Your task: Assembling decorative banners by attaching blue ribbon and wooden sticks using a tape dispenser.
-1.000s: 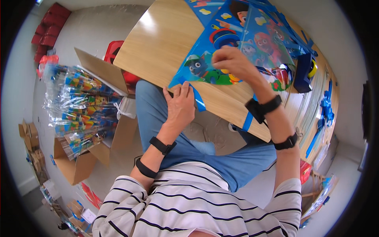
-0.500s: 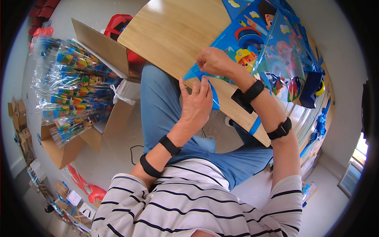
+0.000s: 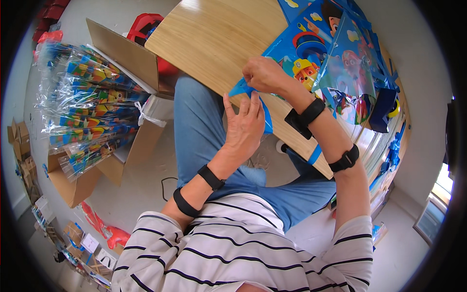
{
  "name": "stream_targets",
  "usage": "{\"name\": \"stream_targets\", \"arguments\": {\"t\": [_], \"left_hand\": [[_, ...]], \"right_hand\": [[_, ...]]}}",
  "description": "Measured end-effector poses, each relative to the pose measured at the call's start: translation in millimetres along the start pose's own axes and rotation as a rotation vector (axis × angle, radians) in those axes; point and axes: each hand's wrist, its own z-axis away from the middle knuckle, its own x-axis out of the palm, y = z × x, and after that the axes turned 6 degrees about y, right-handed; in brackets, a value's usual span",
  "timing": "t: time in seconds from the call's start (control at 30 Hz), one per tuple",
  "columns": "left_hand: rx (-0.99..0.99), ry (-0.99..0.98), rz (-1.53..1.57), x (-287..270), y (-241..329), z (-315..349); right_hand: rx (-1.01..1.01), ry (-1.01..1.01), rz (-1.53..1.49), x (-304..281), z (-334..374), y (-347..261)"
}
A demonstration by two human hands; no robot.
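Note:
A blue plastic sheet (image 3: 282,48) printed with cartoon figures lies over the right part of the wooden table, its narrow pointed corner toward me; it looks like a kite sail. My right hand (image 3: 266,76) is closed at this corner, pinching the sheet's edge, its fingertips partly hidden. Just below, my left hand (image 3: 244,127) meets the same corner with its fingertips. Its outer fingers are spread, while the thumb and the inner fingertips seem pressed on the blue edge. A blue flap (image 3: 267,119) hangs beside that hand.
On the left, an open cardboard box (image 3: 75,182) holds several clear-wrapped cartoon-printed packs (image 3: 104,97). The wooden table (image 3: 204,39) curves in front of me. A translucent printed piece (image 3: 348,63) and blue strips (image 3: 391,151) lie at the right. Red plastic (image 3: 114,236) rests on the floor.
Both hands stay almost in place at the sheet's corner; my left hand has shifted very slightly to the right. The view has moved a little.

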Motion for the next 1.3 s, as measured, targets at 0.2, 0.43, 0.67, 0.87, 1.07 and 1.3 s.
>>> {"name": "stream_targets", "arguments": {"t": [0.2,0.43,0.67,0.87,1.07,1.3], "left_hand": [[-0.002,0.012,0.019,-1.8,-0.4,-0.8],[0.004,0.024,0.009,-1.1,-0.8,-1.0],[0.006,0.021,-0.001,-1.3,-0.2,-1.3],[0.003,0.026,0.020,-0.1,-0.8,-0.2],[-0.001,0.009,0.032,-2.5,-1.0,-1.2],[0.015,0.024,0.023,-0.6,-0.5,-0.6]], "right_hand": [[-0.024,0.040,0.042,2.4,1.2,-2.0],[-0.033,0.091,0.050,0.5,3.0,-9.0],[-0.002,0.068,0.095,-0.7,3.8,-10.0],[0.009,0.066,0.122,0.2,3.7,-10.5],[-0.003,0.121,0.121,5.7,4.0,-10.2],[-0.002,0.158,0.102,12.2,5.6,-5.4]]}}
